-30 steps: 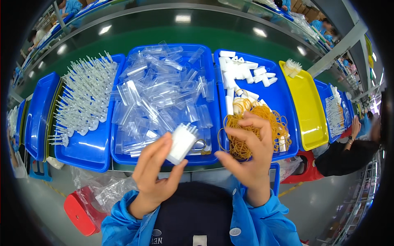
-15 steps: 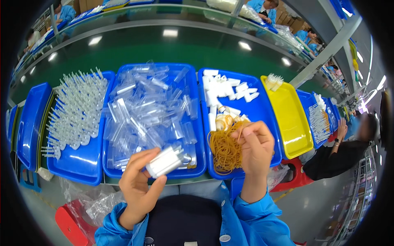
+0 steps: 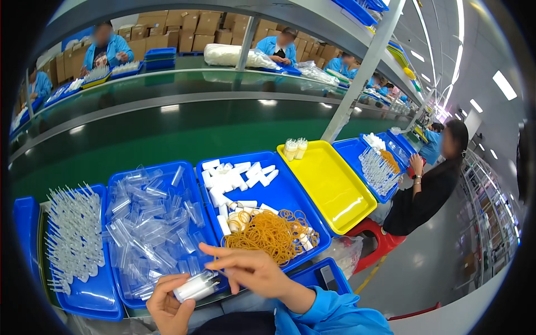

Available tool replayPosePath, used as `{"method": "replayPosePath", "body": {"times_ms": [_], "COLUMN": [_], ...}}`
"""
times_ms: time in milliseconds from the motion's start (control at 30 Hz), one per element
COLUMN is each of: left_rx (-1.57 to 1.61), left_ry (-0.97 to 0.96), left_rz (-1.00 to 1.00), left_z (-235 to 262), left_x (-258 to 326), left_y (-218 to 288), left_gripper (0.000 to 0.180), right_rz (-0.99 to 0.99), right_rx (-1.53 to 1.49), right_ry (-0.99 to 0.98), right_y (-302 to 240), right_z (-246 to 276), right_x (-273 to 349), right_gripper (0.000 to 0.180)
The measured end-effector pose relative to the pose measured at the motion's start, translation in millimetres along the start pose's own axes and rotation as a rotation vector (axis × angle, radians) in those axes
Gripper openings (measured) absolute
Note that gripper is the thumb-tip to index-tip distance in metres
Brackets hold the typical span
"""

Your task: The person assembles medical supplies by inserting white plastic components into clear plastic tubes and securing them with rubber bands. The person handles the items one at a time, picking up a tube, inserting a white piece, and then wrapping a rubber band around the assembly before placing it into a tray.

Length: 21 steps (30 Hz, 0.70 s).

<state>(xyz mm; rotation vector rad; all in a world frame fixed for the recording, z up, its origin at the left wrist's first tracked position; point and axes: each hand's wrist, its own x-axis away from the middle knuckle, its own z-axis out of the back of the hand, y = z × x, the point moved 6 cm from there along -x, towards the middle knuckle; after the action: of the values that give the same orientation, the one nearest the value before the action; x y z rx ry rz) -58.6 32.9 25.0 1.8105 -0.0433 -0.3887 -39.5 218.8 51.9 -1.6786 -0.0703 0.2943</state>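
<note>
My left hand (image 3: 167, 308) is closed around a small bundle of clear tubes with white rolls inside (image 3: 195, 287), held tilted over the near edge of the trays. At the bundle's upper end is my right hand (image 3: 258, 272), its index finger stretched out and the other fingers bent by the tube ends. Whatever thin thing these fingers hold cannot be made out. Just beyond lies a heap of tan rubber bands (image 3: 271, 234), with white cylinders (image 3: 237, 177) farther back in the same blue tray. Loose clear plastic tubes (image 3: 148, 229) fill the tray to its left.
At far left, white stemmed pieces (image 3: 72, 240) stand in a blue tray. Two finished-looking bundles (image 3: 295, 148) rest at the far corner of a yellow tray (image 3: 335, 187). A person in black (image 3: 427, 192) sits to the right. Behind the trays runs a green conveyor (image 3: 167, 131).
My right hand has left the rubber bands, where it pinched one, and come over to the bundle. My left hand keeps its hold. The head view has turned up and right.
</note>
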Motion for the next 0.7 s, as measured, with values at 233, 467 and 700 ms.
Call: {"method": "replayPosePath", "body": {"times_ms": [233,467,700], "left_rx": [-0.184,-0.082,1.406], "left_ry": [-0.04,-0.169,0.01], "left_rz": [-0.136,0.057,0.381], "left_z": [6.9,-9.0,21.7], "left_x": [4.9,16.6,9.4], "left_y": [2.5,-2.0,-40.3], "left_gripper": [0.043,0.038,0.037], "right_rz": [0.001,0.146,0.258], "right_rx": [0.493,0.752,0.424], "right_ry": [-0.137,0.003,-0.169], "right_y": [-8.3,11.4,13.2], "right_z": [-27.2,-35.1,-31.4], "right_x": [2.8,1.9,12.8], "right_gripper": [0.087,0.078,0.024]}}
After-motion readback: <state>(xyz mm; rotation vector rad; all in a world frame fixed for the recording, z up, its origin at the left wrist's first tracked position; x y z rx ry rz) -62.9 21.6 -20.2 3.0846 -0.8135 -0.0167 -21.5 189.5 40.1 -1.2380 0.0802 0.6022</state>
